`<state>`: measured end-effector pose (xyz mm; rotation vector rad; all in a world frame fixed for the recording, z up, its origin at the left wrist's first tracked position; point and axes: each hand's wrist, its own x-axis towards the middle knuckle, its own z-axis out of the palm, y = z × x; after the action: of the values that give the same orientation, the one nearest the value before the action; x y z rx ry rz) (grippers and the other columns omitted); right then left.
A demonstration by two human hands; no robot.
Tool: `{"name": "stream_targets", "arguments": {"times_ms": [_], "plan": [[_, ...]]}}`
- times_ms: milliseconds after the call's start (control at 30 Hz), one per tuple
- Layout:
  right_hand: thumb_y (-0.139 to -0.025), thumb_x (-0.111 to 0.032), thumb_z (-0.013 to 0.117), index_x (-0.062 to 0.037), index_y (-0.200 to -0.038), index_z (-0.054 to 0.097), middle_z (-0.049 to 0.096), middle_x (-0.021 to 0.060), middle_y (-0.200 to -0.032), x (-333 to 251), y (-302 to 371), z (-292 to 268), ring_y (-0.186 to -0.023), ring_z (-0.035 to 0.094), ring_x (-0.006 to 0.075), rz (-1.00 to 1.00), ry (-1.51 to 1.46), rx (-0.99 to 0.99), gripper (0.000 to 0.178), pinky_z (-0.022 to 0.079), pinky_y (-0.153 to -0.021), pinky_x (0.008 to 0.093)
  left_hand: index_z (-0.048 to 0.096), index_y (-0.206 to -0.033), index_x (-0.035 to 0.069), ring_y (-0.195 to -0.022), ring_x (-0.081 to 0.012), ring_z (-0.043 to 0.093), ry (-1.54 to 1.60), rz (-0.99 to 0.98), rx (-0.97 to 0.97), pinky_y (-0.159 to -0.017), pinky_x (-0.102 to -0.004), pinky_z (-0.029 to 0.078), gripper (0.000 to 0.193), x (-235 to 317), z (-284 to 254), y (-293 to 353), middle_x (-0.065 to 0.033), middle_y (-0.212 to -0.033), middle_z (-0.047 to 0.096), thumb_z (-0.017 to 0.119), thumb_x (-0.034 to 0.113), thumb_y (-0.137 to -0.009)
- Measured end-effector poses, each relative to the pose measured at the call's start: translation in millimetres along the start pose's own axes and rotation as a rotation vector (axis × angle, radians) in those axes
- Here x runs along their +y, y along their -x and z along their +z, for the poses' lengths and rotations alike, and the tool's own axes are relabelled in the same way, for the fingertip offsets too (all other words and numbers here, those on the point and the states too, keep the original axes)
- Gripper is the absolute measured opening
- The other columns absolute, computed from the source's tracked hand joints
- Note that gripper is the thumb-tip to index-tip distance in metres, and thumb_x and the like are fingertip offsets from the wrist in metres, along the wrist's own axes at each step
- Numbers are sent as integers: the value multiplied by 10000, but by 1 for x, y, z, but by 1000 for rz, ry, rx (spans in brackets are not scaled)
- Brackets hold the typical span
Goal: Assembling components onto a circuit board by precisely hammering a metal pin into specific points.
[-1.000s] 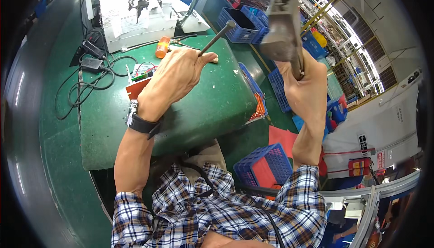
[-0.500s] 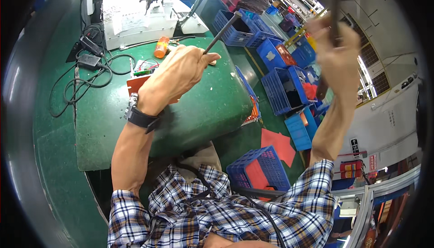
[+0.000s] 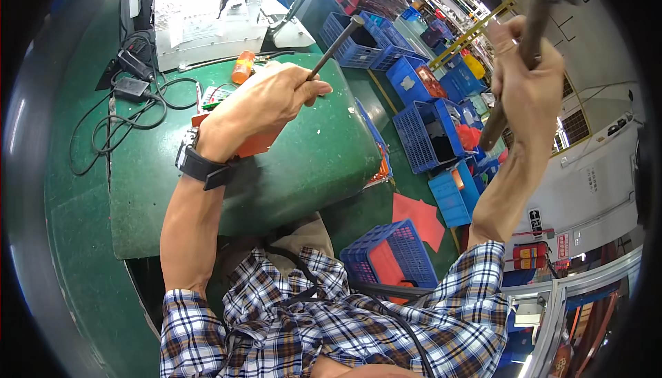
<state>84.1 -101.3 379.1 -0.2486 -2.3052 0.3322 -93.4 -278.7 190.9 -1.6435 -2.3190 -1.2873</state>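
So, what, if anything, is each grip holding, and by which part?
Left grip: a slim, dark metal rod, held below its flared top. Right grip: a dark brownish hammer, held partway along its handle.

The bench [image 3: 317, 154] has a smooth, semi-gloss green surface with small pale chips. Near the upper centre, the rod [image 3: 336, 48] is dark, matt metal; in the upper right, the hammer [image 3: 535, 37] looks dull and brownish. The orange cylinder [image 3: 243, 66], upper left of centre, is glossy, plastic-looking. Along the lower edge, the shirt [image 3: 310, 326] is soft woven cloth. Lower right, the crate [image 3: 416, 247] is latticed plastic, the rail [image 3: 586, 278] smooth, shiny metal.
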Motion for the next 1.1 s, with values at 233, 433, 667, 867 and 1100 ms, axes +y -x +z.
{"name": "stream_targets", "arguments": {"times_ms": [233, 433, 667, 867, 1100], "plan": [[-968, -226, 657, 26, -993, 683, 566, 36, -623, 8, 10, 42, -553, 440, 139, -323, 272, -386, 255, 371, -529, 347, 703, -999, 23, -785, -290, 663, -46, 77, 39, -703, -413, 508, 282, -3, 1, -1, -110, -849, 679, 526, 243, -1009], [-975, -273, 659, 17, -992, 701, 549, 44, -668, -3, -5, -3, -608, 516, 116, -21, 7, 36, 293, 390, -560, 304, 698, -995, 18, -829, -293, 669, -66, 148, 53, -720, -411, 517, 264, -3, 4, -1, -122, -889, 674, 529, 221, -1007], [-969, -196, 651, 6, -958, 683, 534, 14, -637, 22, -4, 34, -602, 484, 110, -133, 248, -386, 204, 373, -560, 314, 695, -993, 19, -814, -307, 647, -136, 225, 94, -742, -424, 515, 266, -19, 10, 0, -126, -853, 640, 545, 239, -1004], [-981, -250, 669, -62, -844, 659, 415, -50, -538, 5, 11, 22, -500, 410, 55, -90, -86, 58, 233, 302, -477, 256, 693, -944, 16, -751, -340, 651, -14, 34, 45, -714, -425, 503, 333, -12, 9, -5, -157, -753, 659, 551, 311, -1007], [-975, -249, 671, -47, -804, 616, 421, -46, -553, 34, -6, 25, -504, 402, 65, -260, -9, -188, 270, 320, -480, 285, 708, -921, 21, -808, -352, 668, -36, 63, 83, -749, -439, 504, 317, -11, 5, -2, -186, -838, 695, 527, 265, -1012]]}}
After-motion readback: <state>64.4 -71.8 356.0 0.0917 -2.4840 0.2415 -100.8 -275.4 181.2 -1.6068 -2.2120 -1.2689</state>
